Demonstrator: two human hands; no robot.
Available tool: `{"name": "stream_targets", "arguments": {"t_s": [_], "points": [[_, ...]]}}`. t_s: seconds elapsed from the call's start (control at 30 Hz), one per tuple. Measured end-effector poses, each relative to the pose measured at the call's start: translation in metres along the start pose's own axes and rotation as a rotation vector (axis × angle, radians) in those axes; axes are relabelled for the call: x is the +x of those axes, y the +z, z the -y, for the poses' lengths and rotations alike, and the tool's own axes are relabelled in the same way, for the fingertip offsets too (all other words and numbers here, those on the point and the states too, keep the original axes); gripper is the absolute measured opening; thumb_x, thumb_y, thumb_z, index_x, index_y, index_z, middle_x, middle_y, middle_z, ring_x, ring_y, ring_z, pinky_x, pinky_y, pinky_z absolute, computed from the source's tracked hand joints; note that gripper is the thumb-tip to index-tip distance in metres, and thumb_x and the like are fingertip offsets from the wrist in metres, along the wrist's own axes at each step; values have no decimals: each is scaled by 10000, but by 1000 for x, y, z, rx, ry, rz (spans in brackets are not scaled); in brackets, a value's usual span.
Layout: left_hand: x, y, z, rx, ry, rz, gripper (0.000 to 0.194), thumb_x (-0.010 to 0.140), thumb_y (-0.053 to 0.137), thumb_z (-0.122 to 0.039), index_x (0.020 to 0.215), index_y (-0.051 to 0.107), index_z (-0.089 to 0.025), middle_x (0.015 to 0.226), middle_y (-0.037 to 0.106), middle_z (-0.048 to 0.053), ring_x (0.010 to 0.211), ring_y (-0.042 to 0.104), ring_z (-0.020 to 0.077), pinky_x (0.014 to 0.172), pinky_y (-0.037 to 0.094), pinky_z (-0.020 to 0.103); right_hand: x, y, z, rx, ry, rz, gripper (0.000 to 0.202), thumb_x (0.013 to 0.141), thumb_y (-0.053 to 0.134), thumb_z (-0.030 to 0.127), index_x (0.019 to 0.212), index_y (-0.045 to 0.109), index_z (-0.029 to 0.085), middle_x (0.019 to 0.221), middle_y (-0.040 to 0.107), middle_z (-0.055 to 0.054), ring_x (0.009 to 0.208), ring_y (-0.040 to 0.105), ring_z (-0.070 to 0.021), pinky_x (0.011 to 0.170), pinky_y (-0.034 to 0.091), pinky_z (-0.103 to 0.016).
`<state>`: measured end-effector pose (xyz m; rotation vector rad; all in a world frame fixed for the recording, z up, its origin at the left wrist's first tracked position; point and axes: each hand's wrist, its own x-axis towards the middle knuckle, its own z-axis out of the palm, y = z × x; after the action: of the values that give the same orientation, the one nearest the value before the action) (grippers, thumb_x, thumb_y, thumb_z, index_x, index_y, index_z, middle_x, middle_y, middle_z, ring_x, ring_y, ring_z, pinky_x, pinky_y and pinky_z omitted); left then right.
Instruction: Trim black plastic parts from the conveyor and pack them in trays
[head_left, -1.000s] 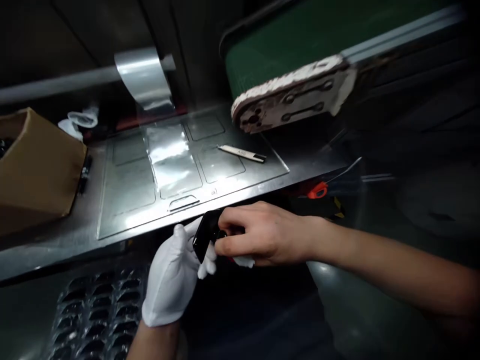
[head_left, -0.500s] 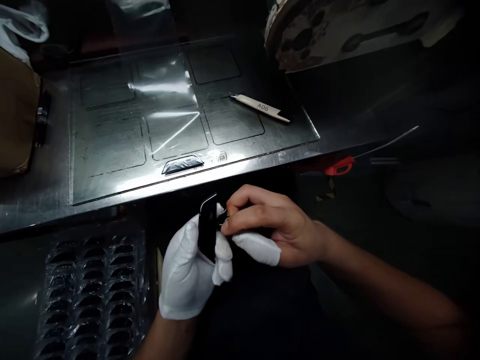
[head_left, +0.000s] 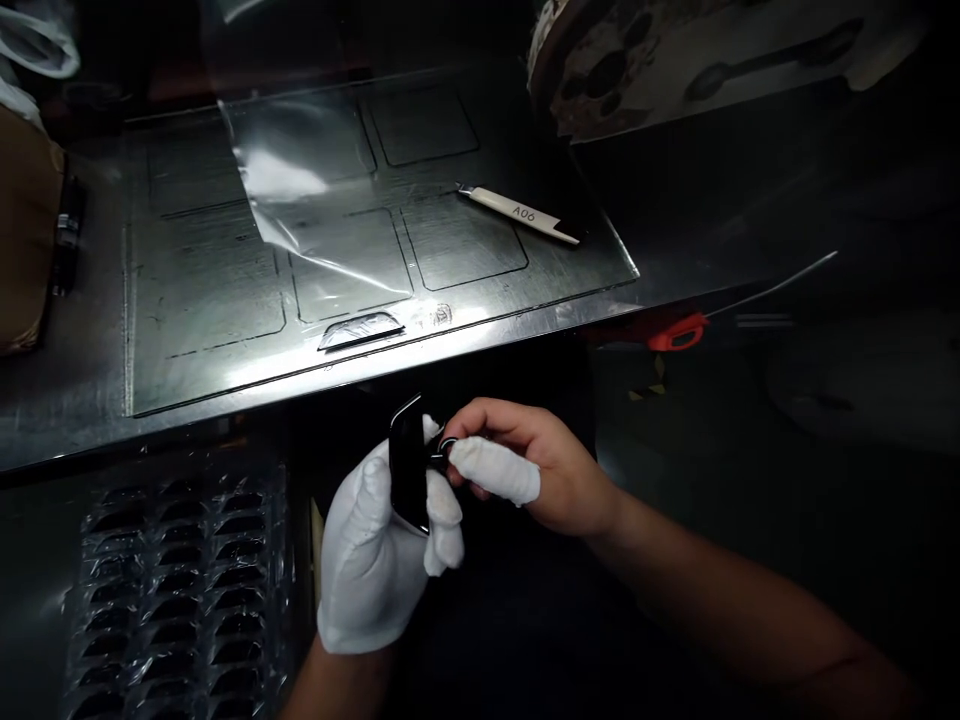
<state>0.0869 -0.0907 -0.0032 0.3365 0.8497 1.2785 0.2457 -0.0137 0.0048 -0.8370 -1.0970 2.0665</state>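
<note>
Right thumb moved: half a second ago it sat low, apart from the fingers; now its tip is up against the small dark part. The clear film (head_left: 277,180) shifted too, its free edge lying differently over the plate (head_left: 465,245).

Left hand (head_left: 382,560), white-gloved, is gripping the glossy black piece (head_left: 409,465) between thumb side and fingertips. Piece is in the air below the bench's (head_left: 67,410) front edge, long axis near upright in view, upper end toward the bench, lower end toward the person. Short edge faces left, glossy face visible; long edge partly behind the gloved fingers.

Right hand (head_left: 536,470), bare but for a white thumb cover, has thumb and fingers closed on the small dark part (head_left: 444,448), right beside the black piece. Can't tell if the two are joined.

On the plate: trapezoid piece (head_left: 361,332), long axis along the front edge; pen-shaped tool (head_left: 517,212) marked A06, tip pointing left. Tray (head_left: 277,560) of dark pieces lower left.
</note>
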Motion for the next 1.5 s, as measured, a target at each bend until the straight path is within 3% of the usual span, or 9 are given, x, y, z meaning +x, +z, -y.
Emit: {"name": "stream_targets", "arguments": {"t_s": [0.27, 0.4, 0.5, 0.7, 0.8, 0.9, 1.13, 1.37, 1.5], "points": [[1, -8, -3, 68, -29, 19, 472, 1033, 427, -544, 1208, 680, -185, 726, 708, 30, 491, 602, 104, 480, 461, 203, -2, -3, -6, -33, -5, 63, 144, 956, 724, 273, 1068, 753, 187, 820, 733, -8, 651, 646, -78, 566, 517, -160], [1, -13, -5, -27, -151, 69, 637, 945, 478, -706, 983, 753, -133, 772, 752, 88, 537, 660, 128, 498, 516, 194, 2, -10, -2, -461, -545, 25, 259, 933, 730, 159, 1184, 761, 212, 1012, 768, -50, 860, 728, -135, 747, 598, -224], [-4, -14, -4, -148, -172, 104, 619, 912, 525, -725, 995, 766, -161, 891, 783, 96, 667, 734, 163, 531, 558, 191, 7, -20, 1, -822, -902, 127, 322, 962, 673, 145, 1278, 722, 175, 1100, 760, -94, 985, 721, -177, 847, 605, -282], [-11, -9, -3, -147, -106, 163, 380, 976, 612, -421, 1326, 668, -283, 955, 786, 50, 817, 762, 177, 600, 590, 200, 11, -34, 4, -1056, -988, 230, 265, 985, 610, 148, 1210, 743, 191, 1087, 734, -93, 941, 687, -169, 805, 588, -287], [-9, -7, -1, -151, -57, 158, 331, 976, 598, -368, 1279, 687, -271, 931, 775, 41, 830, 747, 173, 667, 597, 230, 10, -34, 5, -927, -879, 289, 286, 973, 637, 180, 1248, 713, 156, 1133, 710, -133, 1018, 682, -195, 862, 585, -315], [-8, -8, 1, -143, -10, 157, 318, 974, 585, -354, 1261, 683, -262, 931, 769, 45, 855, 740, 185, 693, 591, 252, 8, -30, 6, -677, -569, 296, 369, 961, 669, 262, 1310, 661, 143, 1138, 692, -132, 989, 680, -186, 835, 584, -297], [-10, -22, 1, 3, -79, 190, 369, 948, 659, -325, 1312, 636, -269, 1041, 784, 83, 976, 747, 245, 799, 611, 334, 9, -16, 1, -171, 103, 197, 233, 888, 776, 339, 970, 703, 134, 905, 702, -26, 801, 654, -118, 720, 526, -218], [-10, -28, 8, 47, -95, 136, 396, 874, 780, -303, 1251, 668, -254, 992, 790, 75, 927, 759, 246, 726, 618, 294, 13, -23, -2, -108, 229, 291, 248, 871, 795, 322, 977, 692, 122, 879, 683, -12, 743, 618, -82, 673, 495, -176], [-12, -29, 3, 333, -65, 1, 376, 795, 851, -244, 1155, 743, -229, 1002, 788, 49, 919, 753, 220, 790, 629, 281, 11, -23, 2, -401, 29, 309, 229, 908, 757, 342, 976, 685, 135, 808, 670, -8, 668, 600, -87, 603, 477, -182]]}}
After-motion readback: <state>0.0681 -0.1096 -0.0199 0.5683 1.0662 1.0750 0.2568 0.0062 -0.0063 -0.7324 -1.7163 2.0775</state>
